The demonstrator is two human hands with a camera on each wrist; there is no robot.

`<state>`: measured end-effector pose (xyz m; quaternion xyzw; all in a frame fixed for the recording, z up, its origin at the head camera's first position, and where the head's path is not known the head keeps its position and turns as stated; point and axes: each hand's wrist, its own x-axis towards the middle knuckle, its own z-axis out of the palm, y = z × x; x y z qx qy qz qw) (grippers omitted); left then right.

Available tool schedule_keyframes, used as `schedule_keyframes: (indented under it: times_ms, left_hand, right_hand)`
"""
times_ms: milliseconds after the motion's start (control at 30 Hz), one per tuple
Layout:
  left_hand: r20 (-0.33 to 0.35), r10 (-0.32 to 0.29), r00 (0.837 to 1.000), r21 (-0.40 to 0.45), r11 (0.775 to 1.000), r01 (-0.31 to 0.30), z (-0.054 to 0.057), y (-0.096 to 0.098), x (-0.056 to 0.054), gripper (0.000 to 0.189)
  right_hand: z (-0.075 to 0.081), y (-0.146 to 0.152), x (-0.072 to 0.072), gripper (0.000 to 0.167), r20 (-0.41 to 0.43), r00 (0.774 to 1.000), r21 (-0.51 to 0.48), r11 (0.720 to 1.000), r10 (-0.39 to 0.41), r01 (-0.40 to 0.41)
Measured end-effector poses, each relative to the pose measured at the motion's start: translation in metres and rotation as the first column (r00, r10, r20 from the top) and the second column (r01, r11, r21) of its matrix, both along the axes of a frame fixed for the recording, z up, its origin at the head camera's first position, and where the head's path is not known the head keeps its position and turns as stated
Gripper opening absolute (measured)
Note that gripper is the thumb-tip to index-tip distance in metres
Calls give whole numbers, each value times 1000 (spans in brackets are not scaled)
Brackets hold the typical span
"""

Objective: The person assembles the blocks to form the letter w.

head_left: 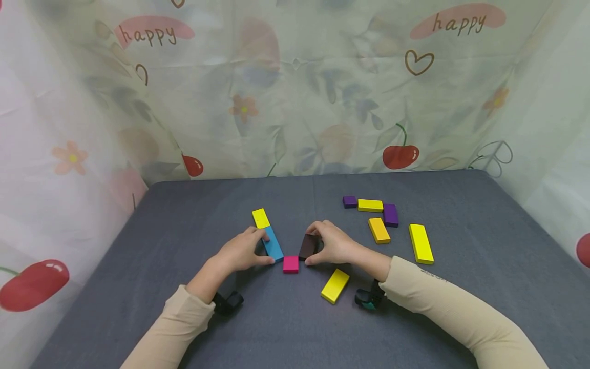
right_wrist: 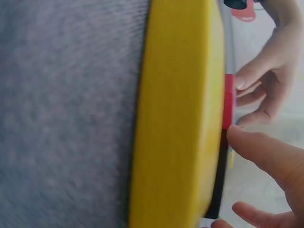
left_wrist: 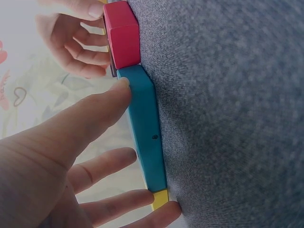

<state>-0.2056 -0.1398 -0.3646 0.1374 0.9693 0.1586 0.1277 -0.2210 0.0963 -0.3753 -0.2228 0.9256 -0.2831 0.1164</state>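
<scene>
Block (head_left: pixel 291 264) between left hand (head_left: pixel 241 249) and right hand (head_left: pixel 337 245), on tabletop (head_left: pixel 152 266)

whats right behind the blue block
In the head view, a yellow block lies behind the blue block, at its far end. The left hand hides part of the blue block's left edge.

Long beige sleeves (head_left: pixel 454 310), dark print (head_left: pixel 433 275) on the right one, black wrist cameras (head_left: pixel 229 303)

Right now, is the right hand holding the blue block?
No, the right hand holds the dark brown block, while the left hand is on the blue block.
</scene>
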Motion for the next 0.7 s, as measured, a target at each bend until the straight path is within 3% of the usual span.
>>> schedule_keyframes:
  times_ms: [300,700]
  left_hand:
    - [1,2,1000,4,1000,-2,0,0,0,49]
    - [-2,-3,1000,1,1000,3,-2,-1,-2,49]
  right_hand:
    - [12,14,6,54,10,1000,-52,999,12,-11]
    - [6,41,37,54,-22,998,-92,994,63,-65]
